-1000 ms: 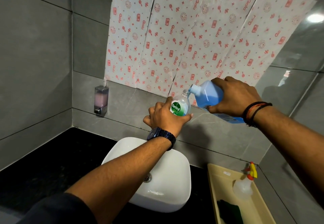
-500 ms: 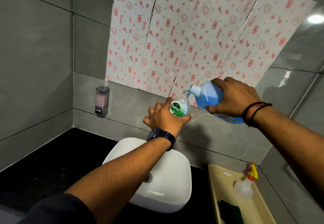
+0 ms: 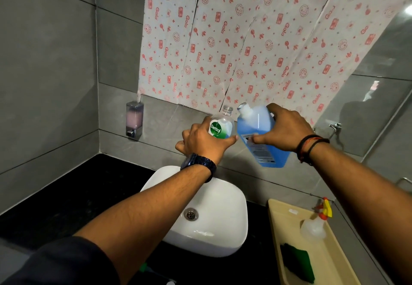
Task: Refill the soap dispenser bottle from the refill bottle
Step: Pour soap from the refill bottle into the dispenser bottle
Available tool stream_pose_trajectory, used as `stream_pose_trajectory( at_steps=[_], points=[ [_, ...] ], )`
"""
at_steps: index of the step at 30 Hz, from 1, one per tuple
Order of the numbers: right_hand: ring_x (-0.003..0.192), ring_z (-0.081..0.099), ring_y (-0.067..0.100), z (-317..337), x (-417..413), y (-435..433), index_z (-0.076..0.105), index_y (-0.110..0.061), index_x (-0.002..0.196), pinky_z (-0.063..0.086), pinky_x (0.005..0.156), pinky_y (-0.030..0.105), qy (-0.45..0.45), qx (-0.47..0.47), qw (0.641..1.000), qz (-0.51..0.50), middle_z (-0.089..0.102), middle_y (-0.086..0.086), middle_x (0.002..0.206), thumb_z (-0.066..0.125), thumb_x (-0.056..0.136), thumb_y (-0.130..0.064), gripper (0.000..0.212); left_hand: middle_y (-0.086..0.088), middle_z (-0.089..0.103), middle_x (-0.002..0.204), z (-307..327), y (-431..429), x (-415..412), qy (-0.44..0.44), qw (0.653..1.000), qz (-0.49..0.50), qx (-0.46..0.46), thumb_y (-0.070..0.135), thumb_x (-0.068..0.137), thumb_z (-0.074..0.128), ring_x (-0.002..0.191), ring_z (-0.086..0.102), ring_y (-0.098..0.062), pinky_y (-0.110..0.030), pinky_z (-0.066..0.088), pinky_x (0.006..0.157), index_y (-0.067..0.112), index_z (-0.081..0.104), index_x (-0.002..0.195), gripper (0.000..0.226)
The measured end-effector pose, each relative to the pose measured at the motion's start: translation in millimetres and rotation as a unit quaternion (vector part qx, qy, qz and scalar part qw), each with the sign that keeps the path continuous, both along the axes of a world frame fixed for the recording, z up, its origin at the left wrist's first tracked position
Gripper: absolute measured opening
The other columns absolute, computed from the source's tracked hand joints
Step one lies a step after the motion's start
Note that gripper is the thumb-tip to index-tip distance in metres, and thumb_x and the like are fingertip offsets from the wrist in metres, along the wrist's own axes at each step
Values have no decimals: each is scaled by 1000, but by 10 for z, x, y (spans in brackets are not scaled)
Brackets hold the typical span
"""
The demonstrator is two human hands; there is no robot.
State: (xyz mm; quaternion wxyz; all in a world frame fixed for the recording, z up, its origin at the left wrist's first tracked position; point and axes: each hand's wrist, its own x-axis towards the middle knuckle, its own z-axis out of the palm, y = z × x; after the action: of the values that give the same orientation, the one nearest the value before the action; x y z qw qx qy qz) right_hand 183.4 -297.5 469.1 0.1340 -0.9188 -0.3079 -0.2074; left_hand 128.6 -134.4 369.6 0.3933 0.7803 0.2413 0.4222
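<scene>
My left hand [image 3: 204, 143] grips a small clear soap dispenser bottle [image 3: 223, 124] with a green Dettol label, held upright above the sink, its neck open and without a pump. My right hand [image 3: 284, 128] grips a blue refill bottle [image 3: 256, 126] just to its right. The refill bottle stands nearly upright, its white spout up and apart from the dispenser's neck. Blue liquid fills most of the refill bottle, and some blue shows low in the dispenser bottle.
A white basin [image 3: 214, 217] sits below the hands on a black counter [image 3: 66, 200]. A beige tray [image 3: 312, 251] at the right holds a spray bottle [image 3: 314, 224] and a green pad [image 3: 297, 262]. A wall soap dispenser [image 3: 134, 119] hangs at the left.
The refill bottle was tipped with its spout at the dispenser's neck; now my right hand has turned it back upright and the spout is off the neck.
</scene>
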Motion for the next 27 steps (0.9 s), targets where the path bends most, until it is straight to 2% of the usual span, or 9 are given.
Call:
stream_pose_trajectory(
  at_steps=[4,8,13,14,16,17,19,22,27],
  points=[
    [77,59,20,-297,39,84,49,-27,98,48,59,31,91,83,992,17,60,-2,89,79,48,-53,64,7,61,91,-145,168,-98,0,1000,21,-11,72,47,69,95,42,-21,-36,23,70,41,53,104,67],
    [77,55,-2,-690,11,137,51,-27,99,40,55,16,176,180,967,49,58,-11,90,87,50,-41,62,6,65,93,-506,399,-270,23,998,50,-28,74,43,69,95,43,-22,-40,32,75,39,54,104,72],
    [74,54,-5,-1313,-41,185,54,-24,94,39,50,7,239,208,947,59,57,-19,85,89,51,-34,57,2,64,106,-1135,730,-589,105,990,89,-36,73,44,70,106,44,-27,-41,26,79,36,55,110,78],
    [73,56,-3,-1445,-47,195,54,-23,93,41,52,8,247,206,945,58,58,-18,85,89,50,-32,56,1,64,107,-1255,797,-653,113,989,89,-39,72,45,72,107,44,-28,-41,27,80,34,56,109,76],
    [76,61,12,-1745,-64,225,56,-17,95,51,63,25,262,193,944,55,63,-7,89,90,51,-29,58,0,66,102,-1513,931,-776,123,986,88,-63,68,45,76,106,46,-28,-43,34,85,34,58,107,73],
    [80,61,19,-1896,-77,237,57,-14,98,53,69,35,264,182,946,58,65,-2,93,90,51,-27,59,0,67,99,-1640,999,-834,127,984,94,-78,67,44,77,106,47,-27,-45,36,86,35,59,107,72],
    [85,61,25,-2195,-108,238,57,-10,102,52,75,43,273,168,945,71,65,4,98,90,51,-25,62,-1,67,95,-1876,1119,-957,149,977,119,-95,67,42,77,106,47,-27,-42,34,86,37,58,109,75],
    [89,62,21,-2638,-160,233,55,-11,105,53,77,42,323,162,929,77,63,4,102,90,53,-25,64,-5,65,98,-2230,1269,-1114,210,961,152,-97,71,40,74,107,46,-27,-42,29,82,35,55,110,81],
    [94,61,17,-3275,-275,168,52,-20,108,54,72,28,384,174,903,76,62,0,103,89,55,-24,65,-9,59,107,-2726,1448,-1296,252,944,160,-139,76,37,71,108,46,-28,-47,34,92,38,50,106,82]
  ],
)
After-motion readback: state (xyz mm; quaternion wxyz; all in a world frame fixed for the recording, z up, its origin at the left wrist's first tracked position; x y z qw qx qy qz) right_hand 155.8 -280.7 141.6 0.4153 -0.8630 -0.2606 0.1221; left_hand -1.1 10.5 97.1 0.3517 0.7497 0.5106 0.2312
